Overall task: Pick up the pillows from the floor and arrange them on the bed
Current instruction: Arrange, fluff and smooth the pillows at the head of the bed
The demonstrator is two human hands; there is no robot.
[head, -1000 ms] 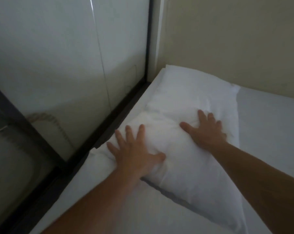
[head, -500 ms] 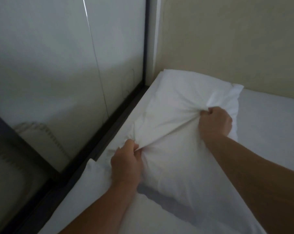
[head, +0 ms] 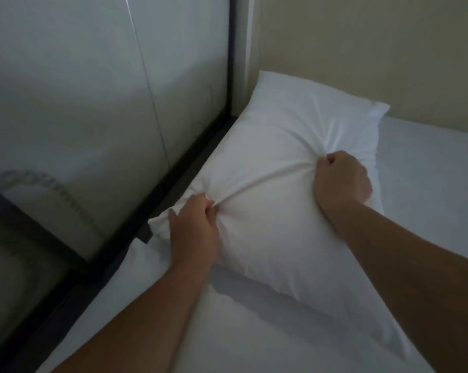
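Observation:
A white pillow (head: 276, 135) lies on the bed (head: 429, 184), its far end in the corner by the wall. My left hand (head: 194, 232) is closed on a bunch of the pillow's cover near its left edge. On the right side of the pillow my right hand (head: 341, 181) makes a fist, gripping the cover too. The fabric is drawn tight in creases between the two hands. The pillow's near end reaches toward the lower right and is partly hidden under my right forearm.
A pale glossy panel (head: 93, 117) with a dark frame (head: 173, 184) runs along the bed's left side. A beige wall (head: 375, 49) stands behind the bed's head. White sheet (head: 227, 332) covers the mattress in front and to the right.
Both hands went from lying flat and open on the pillow to gripping its cover in fists. The pillow has shifted toward the corner and looks plumper.

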